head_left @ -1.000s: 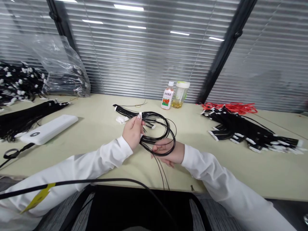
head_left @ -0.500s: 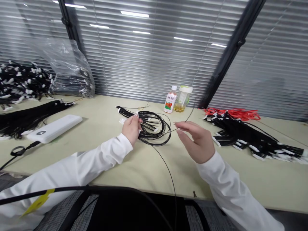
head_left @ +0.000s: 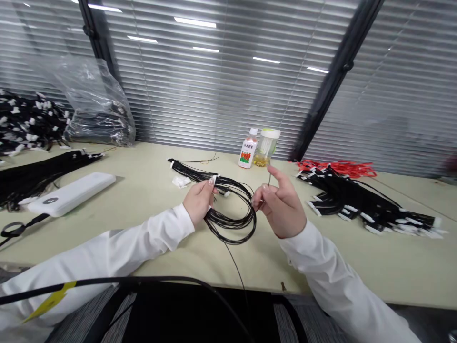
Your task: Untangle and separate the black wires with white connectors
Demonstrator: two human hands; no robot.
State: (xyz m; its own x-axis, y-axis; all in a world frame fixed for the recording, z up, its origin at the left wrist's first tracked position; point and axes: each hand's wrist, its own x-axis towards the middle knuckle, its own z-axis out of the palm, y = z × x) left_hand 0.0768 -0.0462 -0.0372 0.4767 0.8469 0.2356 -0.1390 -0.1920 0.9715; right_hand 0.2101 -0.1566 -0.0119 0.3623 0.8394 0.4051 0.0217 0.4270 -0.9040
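Observation:
My left hand (head_left: pixel 199 201) is closed round a looped bundle of black cables (head_left: pixel 240 237) with small white ends. Its straight part reaches away to the upper left over the table. At the loop's right side, my right hand (head_left: pixel 283 206) pinches a thin black cable (head_left: pixel 269 179) between thumb and fingers, its index finger raised. Part of that cable is hidden by the fingers. One thin strand (head_left: pixel 235 267) trails from the loop over the table's front edge. Beside the bundle lies a crumpled white piece (head_left: pixel 181 181).
A white power bank (head_left: pixel 73 193) with a black cord lies at left, near black cables (head_left: pixel 46 171) and a clear plastic bag (head_left: pixel 102 119). Behind stand a drink bottle (head_left: pixel 247 150) and a lidded cup (head_left: pixel 266 147). More black cables (head_left: pixel 357 195) and red ones (head_left: pixel 339 167) lie right.
My right hand has moved left to the loop's edge, and its index finger has lifted. The loop now hangs lower and rounder toward me. The whole view has shifted slightly.

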